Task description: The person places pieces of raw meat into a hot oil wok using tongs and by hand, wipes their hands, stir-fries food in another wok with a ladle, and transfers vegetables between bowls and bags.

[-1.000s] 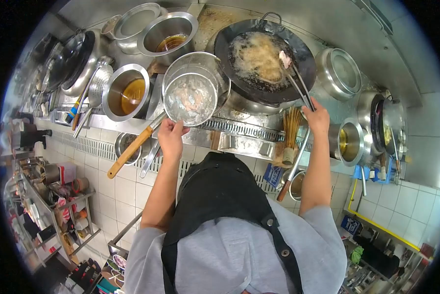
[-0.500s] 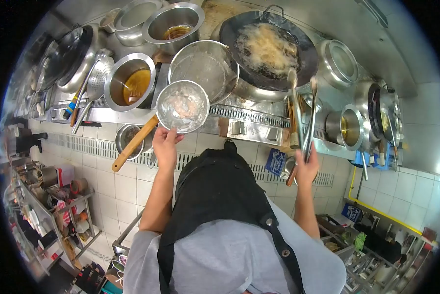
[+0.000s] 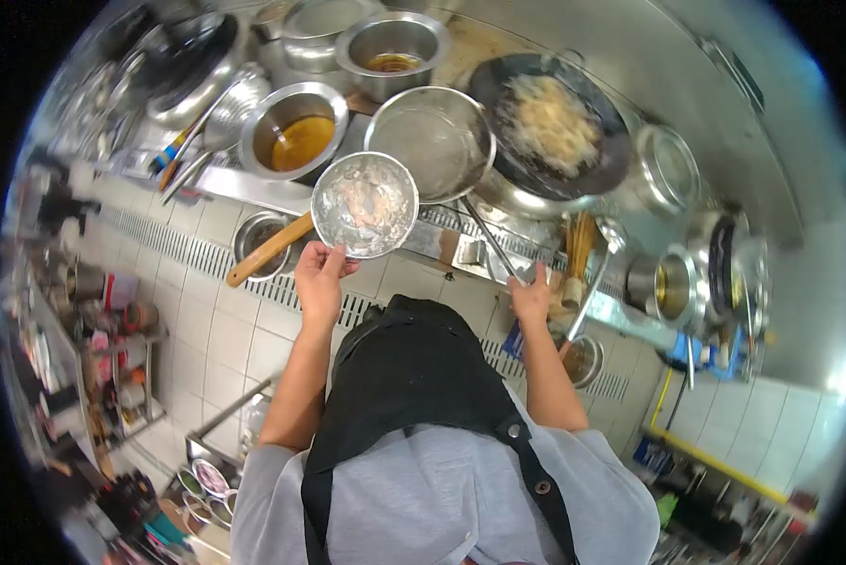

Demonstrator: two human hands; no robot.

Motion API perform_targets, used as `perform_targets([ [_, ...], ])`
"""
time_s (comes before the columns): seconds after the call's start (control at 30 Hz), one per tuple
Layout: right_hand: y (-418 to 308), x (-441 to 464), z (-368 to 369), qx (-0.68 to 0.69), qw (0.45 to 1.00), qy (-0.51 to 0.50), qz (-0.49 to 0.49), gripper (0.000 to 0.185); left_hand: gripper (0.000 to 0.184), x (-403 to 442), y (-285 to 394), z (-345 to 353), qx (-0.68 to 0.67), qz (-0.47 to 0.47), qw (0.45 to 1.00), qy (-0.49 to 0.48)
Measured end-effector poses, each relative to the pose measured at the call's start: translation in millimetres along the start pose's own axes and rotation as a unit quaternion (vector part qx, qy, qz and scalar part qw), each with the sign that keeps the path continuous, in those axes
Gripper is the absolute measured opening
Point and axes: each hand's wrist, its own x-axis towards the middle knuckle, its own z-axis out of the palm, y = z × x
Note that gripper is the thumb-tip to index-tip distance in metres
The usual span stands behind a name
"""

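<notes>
My left hand (image 3: 321, 278) pinches the near rim of a small metal bowl (image 3: 394, 226) streaked with white flour and holding pale pinkish pieces. A wooden handle (image 3: 272, 249) runs behind this bowl toward a large round strainer (image 3: 429, 141); where they join is hidden. My right hand (image 3: 531, 297) is closed around long metal tongs (image 3: 487, 231), held nearly shut, their tips near the strainer's lower rim. Behind and to the right, pale food (image 3: 547, 118) fries in a black wok (image 3: 597, 174).
A pot (image 3: 253, 155) with yellow-brown liquid and a pot (image 3: 352, 42) with dark liquid stand left of the wok. A bamboo brush (image 3: 579, 250) and a ladle (image 3: 597, 278) lie to the right of my right hand. Shelves (image 3: 126, 344) stand at left.
My right hand has moved left with the tongs, from beside the wok to near the strainer. The tongs' arms have come together. My left hand still holds the bowl. The view has shifted.
</notes>
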Motion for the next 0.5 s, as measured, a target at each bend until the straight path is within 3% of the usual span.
perform_targets([
  [0.1,-11.0,23.2,0.6,0.038,0.993,-0.100,0.044,0.089,0.013,-29.2,9.6,-14.6,-0.002,0.014,0.998,0.068],
  [0.2,-10.2,35.2,-17.8,-0.267,0.948,-0.092,-0.149,0.088,0.012,-69.3,4.5,-44.5,0.028,0.038,0.989,0.137],
  [0.23,8.7,50.1,-14.6,-0.211,0.942,-0.089,-0.244,0.093,0.012,-87.6,6.7,-53.4,0.022,0.040,0.985,0.166],
  [0.27,0.1,48.6,-21.0,-0.204,0.932,-0.130,-0.271,0.084,0.014,-110.6,6.6,-61.1,0.013,0.039,0.979,0.199],
  [0.3,4.2,56.5,-17.7,-0.112,0.935,-0.233,-0.244,0.075,0.015,-133.4,2.8,-68.0,0.009,0.044,0.967,0.249],
  [0.47,-36.6,39.6,52.9,-0.137,0.757,-0.538,-0.343,0.059,0.013,-280.4,-42.7,-88.7,-0.055,0.059,0.874,0.480],
  [0.5,-46.2,23.3,61.0,-0.123,0.734,-0.560,-0.364,0.058,0.013,-312.2,-58.0,-89.9,-0.050,0.052,0.851,0.521],
])
